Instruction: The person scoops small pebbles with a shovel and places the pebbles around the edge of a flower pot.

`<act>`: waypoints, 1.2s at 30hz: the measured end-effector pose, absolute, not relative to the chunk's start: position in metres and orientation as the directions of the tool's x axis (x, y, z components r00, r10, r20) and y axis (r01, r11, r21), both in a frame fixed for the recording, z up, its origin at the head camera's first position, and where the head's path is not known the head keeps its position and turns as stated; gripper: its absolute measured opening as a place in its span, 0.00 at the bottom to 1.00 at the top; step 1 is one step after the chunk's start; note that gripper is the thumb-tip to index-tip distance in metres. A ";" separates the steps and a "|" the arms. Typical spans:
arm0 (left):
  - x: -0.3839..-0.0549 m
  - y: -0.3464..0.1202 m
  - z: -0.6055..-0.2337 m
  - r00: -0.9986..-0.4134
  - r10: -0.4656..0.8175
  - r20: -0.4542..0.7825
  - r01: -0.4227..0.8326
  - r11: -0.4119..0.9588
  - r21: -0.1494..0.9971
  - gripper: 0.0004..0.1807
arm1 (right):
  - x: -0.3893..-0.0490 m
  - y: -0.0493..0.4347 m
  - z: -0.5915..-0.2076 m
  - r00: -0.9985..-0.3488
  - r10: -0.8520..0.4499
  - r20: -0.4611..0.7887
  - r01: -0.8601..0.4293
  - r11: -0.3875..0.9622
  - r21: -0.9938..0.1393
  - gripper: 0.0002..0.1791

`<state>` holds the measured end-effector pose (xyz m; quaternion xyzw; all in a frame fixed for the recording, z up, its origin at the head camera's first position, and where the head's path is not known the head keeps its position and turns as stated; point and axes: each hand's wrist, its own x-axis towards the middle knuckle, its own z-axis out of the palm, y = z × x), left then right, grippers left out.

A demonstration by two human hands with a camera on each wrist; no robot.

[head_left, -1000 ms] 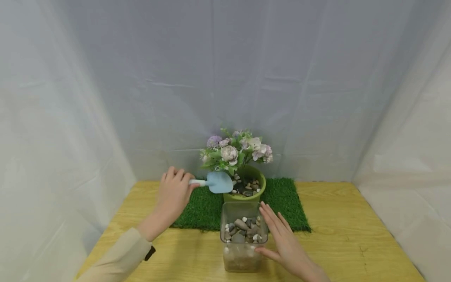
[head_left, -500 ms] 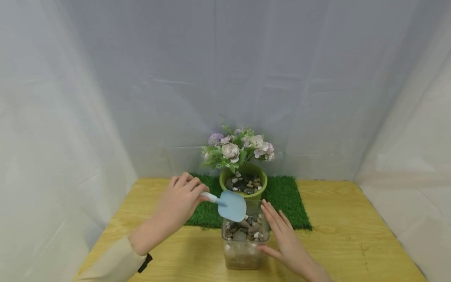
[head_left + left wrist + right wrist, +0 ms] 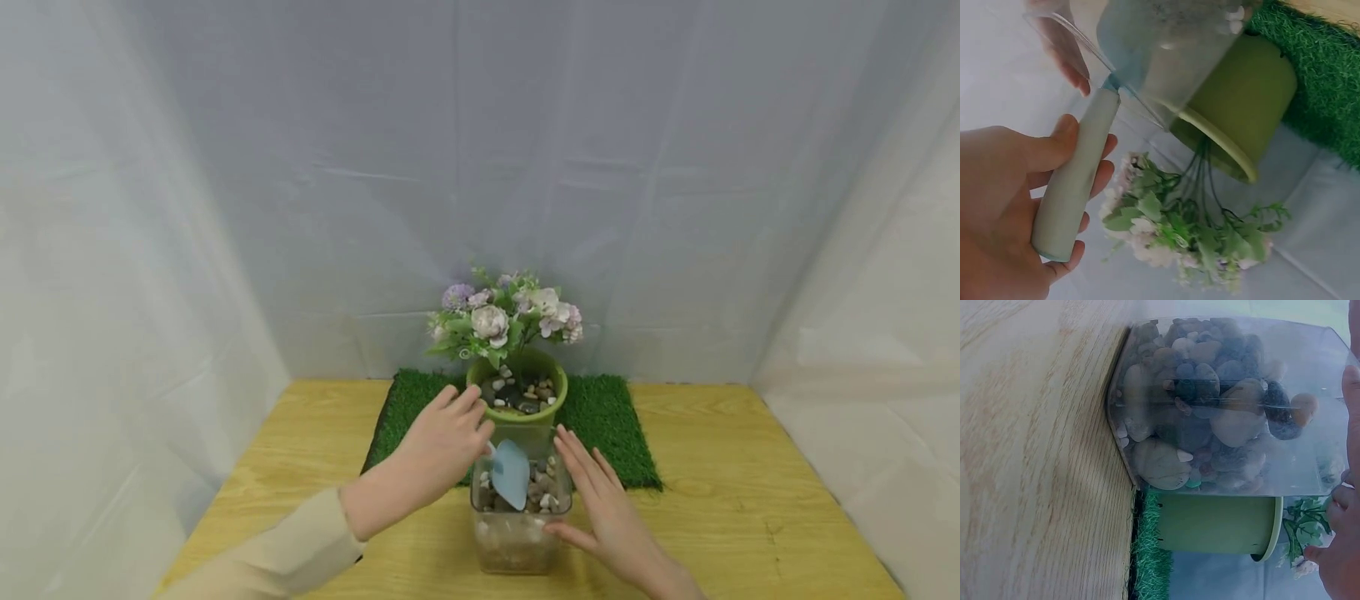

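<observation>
My left hand (image 3: pixel 438 446) holds a small trowel by its pale handle (image 3: pixel 1075 178), fingers and thumb curled round it in the left wrist view. The trowel's light blue blade (image 3: pixel 512 473) points down inside a clear square container (image 3: pixel 517 546), over or touching the pebbles (image 3: pixel 546 487); its tip's depth is hard to tell. Against the container's right side lies my right hand (image 3: pixel 611 521), its fingers fairly straight along the rim and the thumb at the front. Through the container's wall, the right wrist view shows stones (image 3: pixel 1238 419) of several sizes.
Directly behind the container stands a green flowerpot (image 3: pixel 557 407) with pebbles and pale pink and purple flowers (image 3: pixel 491 323). It is on a strip of artificial grass (image 3: pixel 607 433) on the wooden table (image 3: pixel 735 500). Plastic sheeting (image 3: pixel 360 208) hangs at the back and sides.
My left hand has carried the trowel from beside the flowerpot rightward and toward me. Its blade has turned downward into the container. The right hand stays against the container.
</observation>
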<state>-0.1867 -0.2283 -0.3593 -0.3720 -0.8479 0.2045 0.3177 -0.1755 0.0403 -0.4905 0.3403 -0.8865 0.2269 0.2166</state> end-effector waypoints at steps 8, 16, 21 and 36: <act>-0.192 -0.213 -0.352 -0.506 0.808 0.301 0.550 0.571 -0.609 0.15 | -0.176 0.039 -0.493 -0.678 -0.483 0.555 -0.693 0.671 -0.263 0.58; -0.196 -0.220 -0.354 -0.439 0.853 0.280 0.644 0.517 -0.564 0.11 | -0.174 0.040 -0.492 -0.715 -0.491 0.498 -0.672 0.678 -0.298 0.58; -0.199 -0.218 -0.357 -0.436 0.848 0.302 0.644 0.528 -0.554 0.12 | -0.176 0.040 -0.492 -0.683 -0.487 0.545 -0.692 0.670 -0.269 0.59; -0.201 -0.229 -0.373 -0.589 0.746 0.310 0.687 0.664 -0.295 0.04 | -0.174 0.038 -0.491 -0.652 -0.485 0.583 -0.714 0.652 -0.256 0.56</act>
